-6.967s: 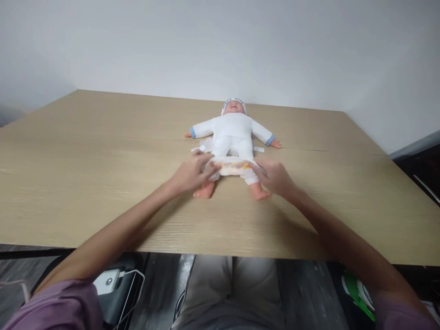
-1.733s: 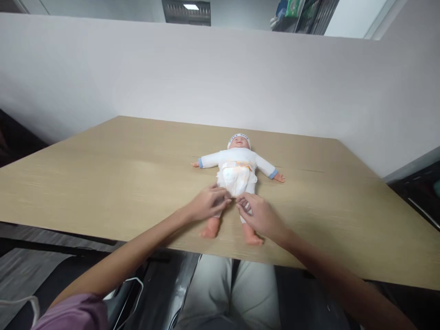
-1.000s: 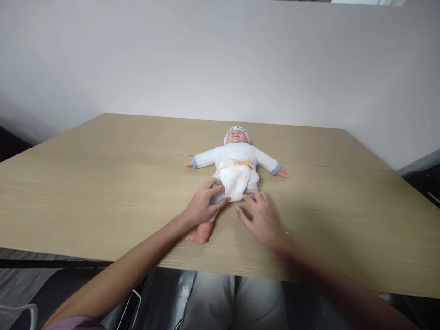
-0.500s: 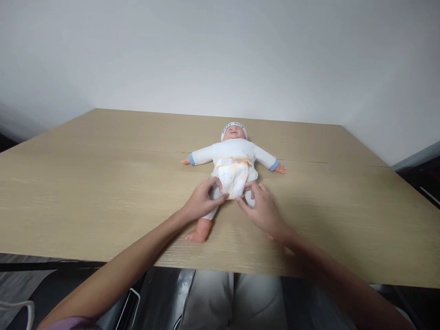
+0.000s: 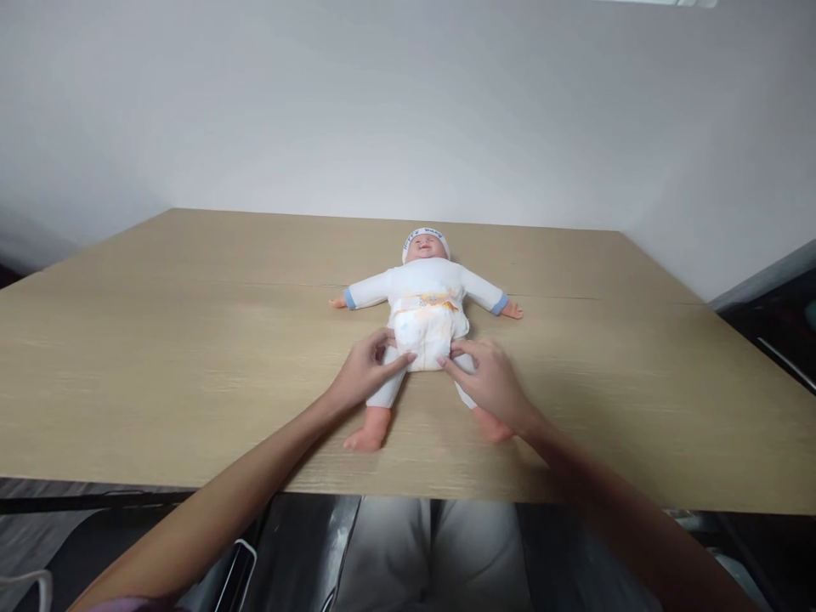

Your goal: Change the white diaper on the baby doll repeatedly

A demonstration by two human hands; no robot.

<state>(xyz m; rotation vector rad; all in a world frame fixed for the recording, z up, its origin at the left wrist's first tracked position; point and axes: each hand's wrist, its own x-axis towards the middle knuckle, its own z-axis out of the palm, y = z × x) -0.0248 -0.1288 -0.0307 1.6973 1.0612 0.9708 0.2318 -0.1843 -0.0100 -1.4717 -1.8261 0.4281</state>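
Note:
A baby doll point(image 5: 426, 274) in a white outfit with blue cuffs lies on its back, arms spread and feet towards me. Around its hips is a white diaper point(image 5: 423, 333) with an orange printed waistband. My left hand point(image 5: 370, 370) grips the diaper's left leg edge, thumb on the front and fingers curled at the side. On the opposite leg edge, my right hand point(image 5: 488, 378) pinches the diaper between thumb and fingers. The doll's legs show partly beneath my hands; part of the right one is covered by my right hand.
The doll lies on a wooden table point(image 5: 191, 357) that meets a pale wall point(image 5: 382, 110) at the back. A dark object point(image 5: 778, 314) stands beyond the right edge. My legs point(image 5: 433, 552) are below the front edge.
My left hand has shifted slightly left and its fingers sit further out along the diaper edge. The doll's right-side foot now shows more. The camera view has shifted slightly.

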